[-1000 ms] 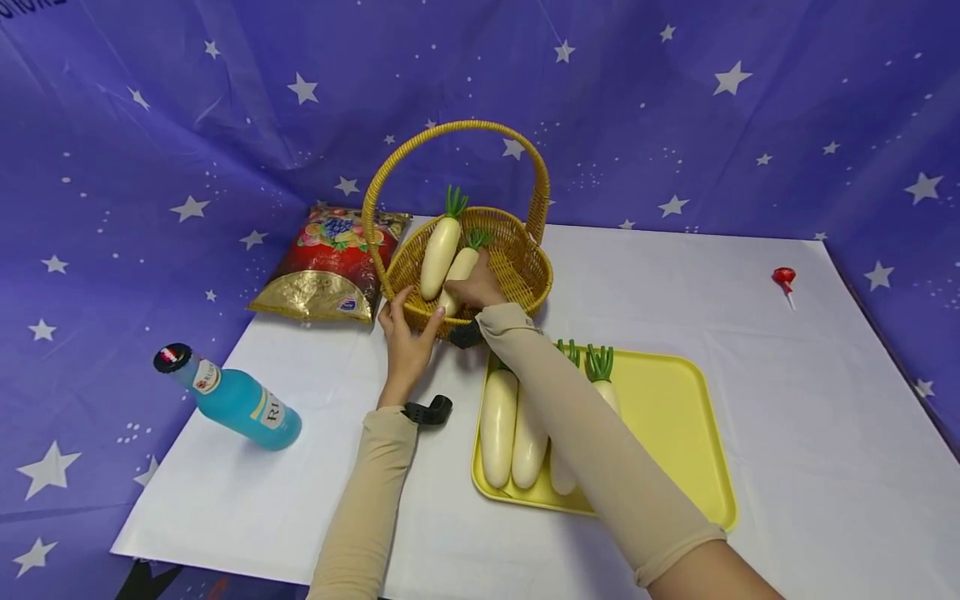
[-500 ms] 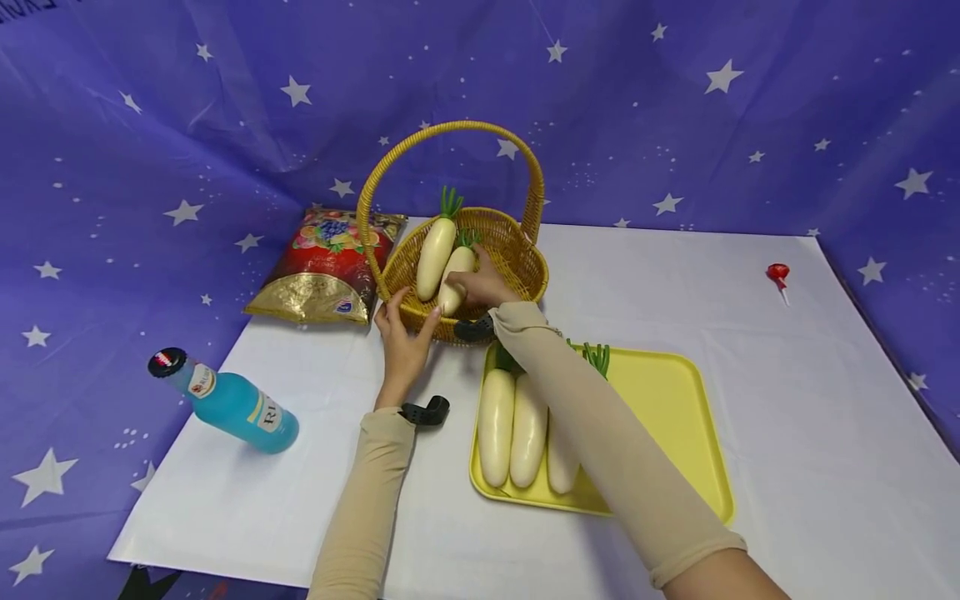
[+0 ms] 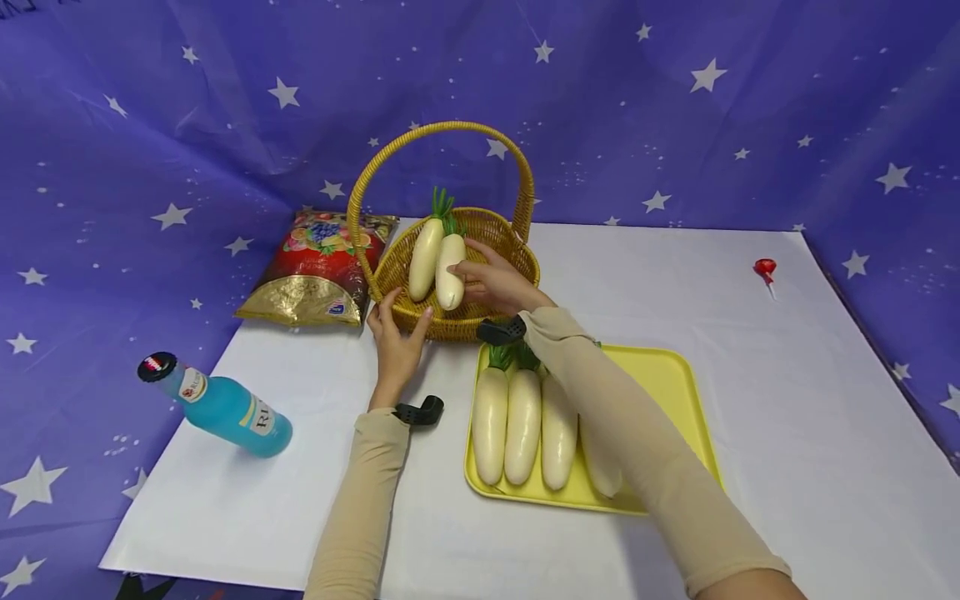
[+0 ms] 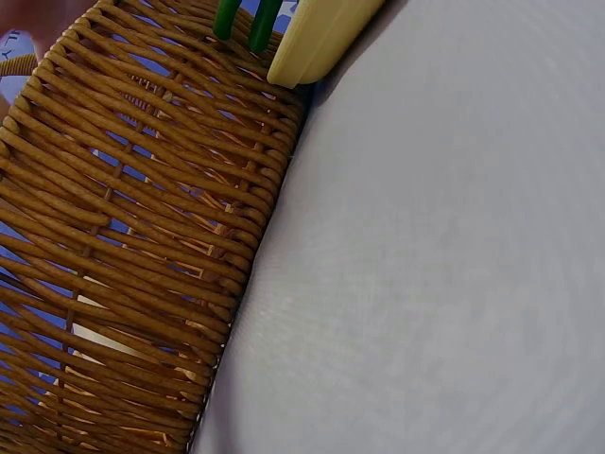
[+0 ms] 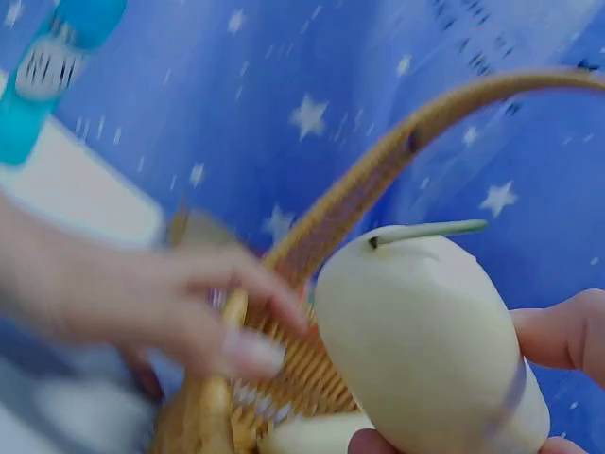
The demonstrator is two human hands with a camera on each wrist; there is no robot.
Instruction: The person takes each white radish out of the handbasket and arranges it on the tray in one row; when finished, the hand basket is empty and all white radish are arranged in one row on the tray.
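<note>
My right hand (image 3: 502,283) holds a white radish (image 3: 450,271) with green stalks over the wicker basket (image 3: 450,330). In the right wrist view, thumb and fingers lie around this radish (image 5: 416,322), its thin root tip facing the camera. A second white radish (image 3: 424,262) leans in the basket just left of it, leaves up. My left hand (image 3: 397,354) grips the front left rim of the basket, with fingers reaching over it. The left wrist view shows mostly the woven wall (image 4: 123,218), close up. How much of the held radish touches the basket is unclear.
A yellow tray (image 3: 667,367) with several white radishes (image 3: 491,425) lies in front of the basket, partly under the right forearm. At left stand a blue bottle (image 3: 236,408) and a red-and-gold bag (image 3: 307,267). A red lollipop (image 3: 765,268) lies far right. The basket handle (image 3: 442,127) arches overhead.
My right hand has drawn back and turned the radish more upright, close beside the other one. The right forearm shifted right, uncovering more tray radishes. My left hand stays at the rim.
</note>
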